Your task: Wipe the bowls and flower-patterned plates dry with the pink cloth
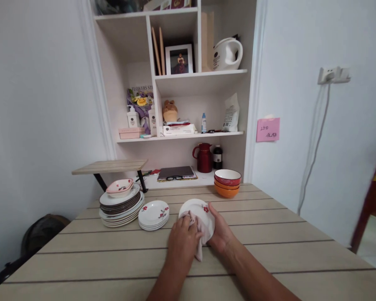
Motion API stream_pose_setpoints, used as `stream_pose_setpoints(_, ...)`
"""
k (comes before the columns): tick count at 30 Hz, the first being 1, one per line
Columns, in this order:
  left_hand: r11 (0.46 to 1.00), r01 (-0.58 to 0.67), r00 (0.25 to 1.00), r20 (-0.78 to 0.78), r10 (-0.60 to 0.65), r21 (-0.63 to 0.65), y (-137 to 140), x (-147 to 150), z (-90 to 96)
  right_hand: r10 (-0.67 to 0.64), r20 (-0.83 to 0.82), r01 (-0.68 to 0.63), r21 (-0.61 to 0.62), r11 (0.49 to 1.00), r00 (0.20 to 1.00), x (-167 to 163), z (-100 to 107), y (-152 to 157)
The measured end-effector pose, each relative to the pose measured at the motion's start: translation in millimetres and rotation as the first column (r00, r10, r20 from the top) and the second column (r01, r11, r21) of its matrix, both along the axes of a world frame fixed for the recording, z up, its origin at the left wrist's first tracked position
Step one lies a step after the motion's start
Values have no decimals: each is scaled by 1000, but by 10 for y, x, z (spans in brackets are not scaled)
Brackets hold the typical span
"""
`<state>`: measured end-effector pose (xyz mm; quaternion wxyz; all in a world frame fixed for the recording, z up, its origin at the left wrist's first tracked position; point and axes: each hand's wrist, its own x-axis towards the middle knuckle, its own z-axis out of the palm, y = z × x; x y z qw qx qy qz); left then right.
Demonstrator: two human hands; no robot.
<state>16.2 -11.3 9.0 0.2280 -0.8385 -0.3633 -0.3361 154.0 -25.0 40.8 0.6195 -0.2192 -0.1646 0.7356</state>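
Observation:
A small white plate (196, 204) with red flowers is held tilted above the table, facing me. My right hand (221, 235) grips its right edge, thumb on the front and the other fingers behind. Pressed against the plate's face is a pale pink cloth (201, 234), bunched under the closed fingers of my left hand (182, 240). The cloth's loose end hangs below the plate. Just left of my hands sits a short stack of matching flowered plates (153, 213).
A tall stack of plates (122, 211) topped by a square bowl (119, 187) stands at the left, beside a small raised shelf (109, 166). Stacked bowls (227, 184) stand at the back right. Behind the slatted table (269, 242), a shelf unit holds a red jug (204, 158).

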Motion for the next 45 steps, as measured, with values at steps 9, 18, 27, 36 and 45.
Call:
stream_pose_setpoints(9,994,55,993,111,-45,-90,-54,-11,35,96,47,-101,127,987,994,49,-55,17)
stream_pose_setpoints(18,988,66,985,152,-87,137,-17,-65,118,260,36,-262,87,961,965,-189,-61,-113)
stream_pose_setpoints(27,989,-95,971,230,67,110,-30,-120,166,148,7,-148,69,987,989,-226,-24,-86)
stream_pose_setpoints(36,996,80,985,150,-85,44,-105,-16,96,115,-6,-114,36,993,993,-41,-23,-48)
stream_pose_setpoints(45,992,-88,981,179,72,85,-60,-5,81,126,-30,-124,52,991,992,-232,-99,-44)
